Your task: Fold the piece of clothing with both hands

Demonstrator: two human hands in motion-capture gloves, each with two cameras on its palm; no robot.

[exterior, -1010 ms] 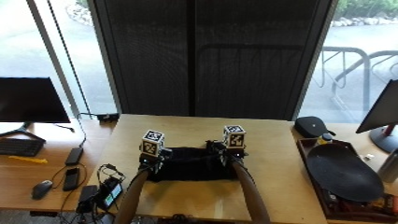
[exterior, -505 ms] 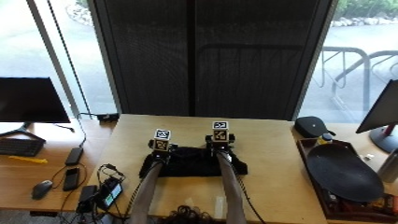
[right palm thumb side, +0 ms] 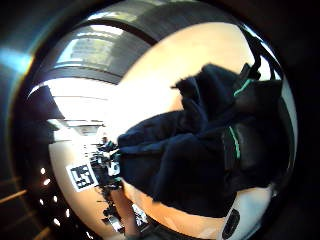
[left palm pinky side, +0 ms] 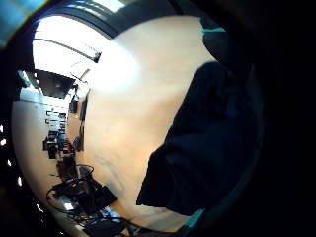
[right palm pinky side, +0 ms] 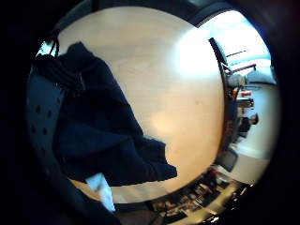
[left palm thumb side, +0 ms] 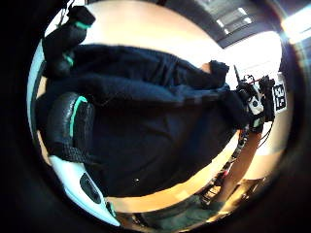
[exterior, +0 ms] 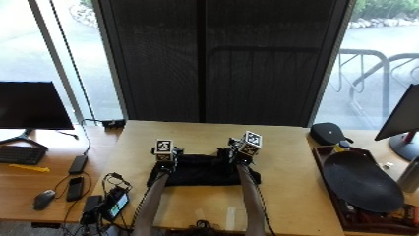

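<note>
You've got the dark garment (exterior: 203, 176) lying flat in the middle of the worktop (exterior: 288, 196), already a folded band. Your left hand (exterior: 164, 158) and right hand (exterior: 239, 153) sit at its far corners, probably pinning the fold. Can't tell whether their fingers pinch cloth or just press.

The dark folded piece of clothing (exterior: 204, 176) lies flat in the middle of the light wooden table (exterior: 196, 135). The left hand (exterior: 164, 158) rests at its far left corner, the right hand (exterior: 239, 156) at its far right corner. Beyond the fingers is bare tabletop; the cloth spreads back from them toward the person.
</note>
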